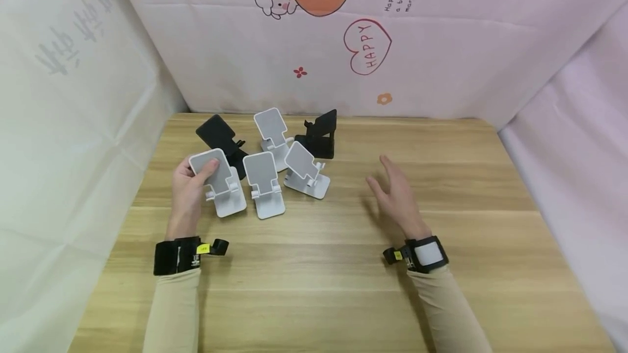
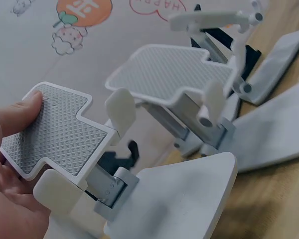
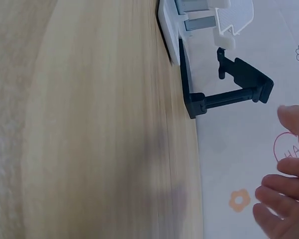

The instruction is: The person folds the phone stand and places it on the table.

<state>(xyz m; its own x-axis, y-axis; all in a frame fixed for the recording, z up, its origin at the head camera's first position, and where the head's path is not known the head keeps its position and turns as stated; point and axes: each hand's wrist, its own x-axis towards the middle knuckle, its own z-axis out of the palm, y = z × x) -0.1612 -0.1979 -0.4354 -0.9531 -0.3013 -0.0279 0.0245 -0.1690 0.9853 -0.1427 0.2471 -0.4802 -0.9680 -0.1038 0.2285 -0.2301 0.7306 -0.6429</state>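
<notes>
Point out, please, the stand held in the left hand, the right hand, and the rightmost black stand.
Held white stand [image 2: 65, 130], left wrist view: its gray pad.
Right hand [image 1: 399, 203], head view: near the thumb's base.
Rightmost black stand [image 1: 326, 123], head view: its upper plate.

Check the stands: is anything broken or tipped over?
Nothing looks broken or tipped over. The black stand on the right just faces sideways, unlike the middle white stand in front. The left hand holds another white stand.

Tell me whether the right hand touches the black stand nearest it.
Apart: the head view shows bare tabletop between the right hand and that black stand.
</notes>
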